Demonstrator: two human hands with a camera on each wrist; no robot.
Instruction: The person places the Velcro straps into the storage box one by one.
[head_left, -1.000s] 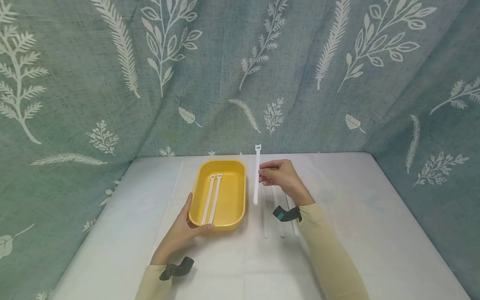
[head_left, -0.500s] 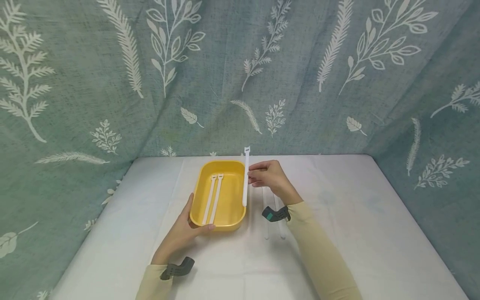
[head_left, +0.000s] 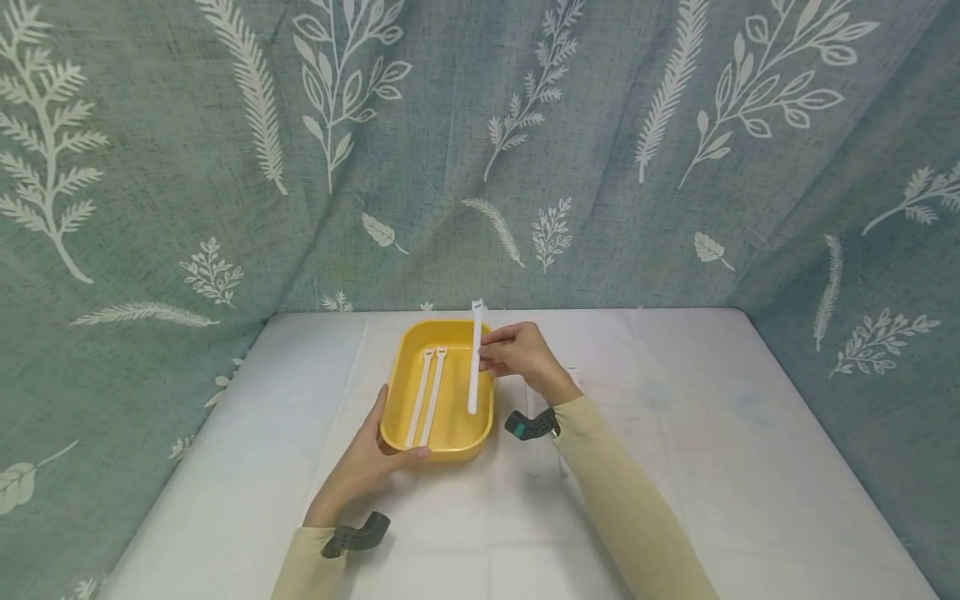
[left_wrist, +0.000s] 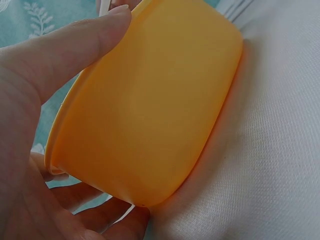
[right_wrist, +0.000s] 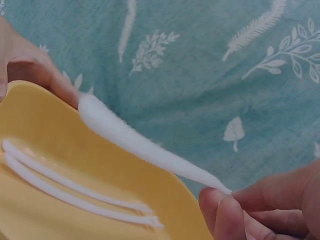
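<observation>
A yellow plastic tray (head_left: 453, 421) stands on the table, and my left hand (head_left: 367, 462) grips its near left corner, thumb on the rim and fingers round the side. Inside, at the left, two white hook-and-loop cable ties (head_left: 432, 396) lie side by side with their slotted heads away from me. My right hand (head_left: 528, 358) pinches a third white cable tie (head_left: 476, 358) between thumb and fingers, above the right part of the tray. In the right wrist view this held tie (right_wrist: 145, 147) looks fuzzy, and its end at the fingertips is thin.
More white ties (head_left: 572, 374) lie on the white tablecloth (head_left: 675, 433) right of the tray, partly hidden under my right forearm. A green leaf-patterned cloth (head_left: 420, 167) hangs behind the table and at its sides.
My right hand has moved left with the pinched cable tie, from beside the tray to above its inside. The left hand keeps its hold on the tray.
</observation>
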